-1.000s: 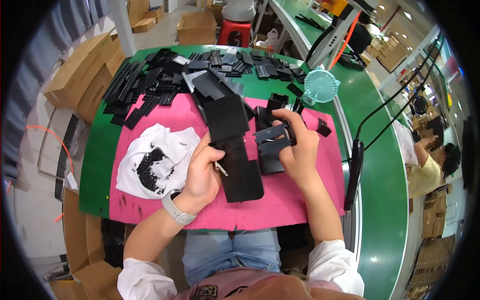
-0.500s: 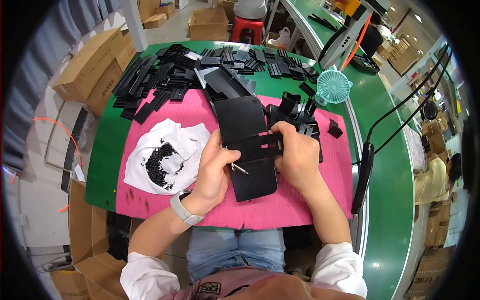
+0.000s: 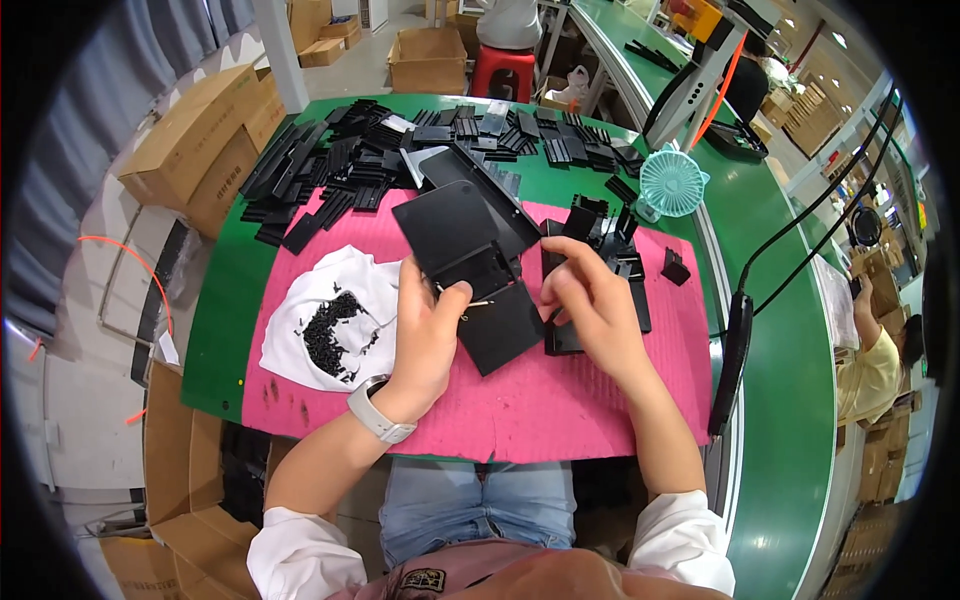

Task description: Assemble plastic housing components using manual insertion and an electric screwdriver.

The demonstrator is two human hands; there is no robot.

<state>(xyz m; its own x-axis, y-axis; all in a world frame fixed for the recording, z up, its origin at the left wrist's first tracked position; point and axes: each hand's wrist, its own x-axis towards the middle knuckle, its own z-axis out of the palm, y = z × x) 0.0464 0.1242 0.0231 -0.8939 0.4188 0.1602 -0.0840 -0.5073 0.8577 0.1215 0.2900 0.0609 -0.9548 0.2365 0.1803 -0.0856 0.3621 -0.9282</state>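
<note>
My left hand (image 3: 425,340) grips a black plastic part by its left side, thumb on top. The part has two flat panels, the upper one (image 3: 445,225) and the lower one (image 3: 502,330), joined by a recessed middle section (image 3: 487,270). A thin metal rod-like piece (image 3: 482,303) lies by my left thumb, its kind unclear. My right hand (image 3: 595,310) is just right of the part, forefinger stretched and thumb apart from it; nothing shows in its fingers. Behind the part rests a larger black tray-like housing (image 3: 515,215).
A white cloth (image 3: 290,345) with a heap of small black pieces (image 3: 330,335) lies on the pink mat (image 3: 440,430). Black parts (image 3: 360,165) crowd the far side of the green table. A turquoise fan (image 3: 672,183) stands far right, beyond black brackets (image 3: 600,225). A cable (image 3: 735,360) hangs at right.
The black part has turned, its upper end swinging left and its recessed section now facing up more. My right hand has let go of its right edge.
</note>
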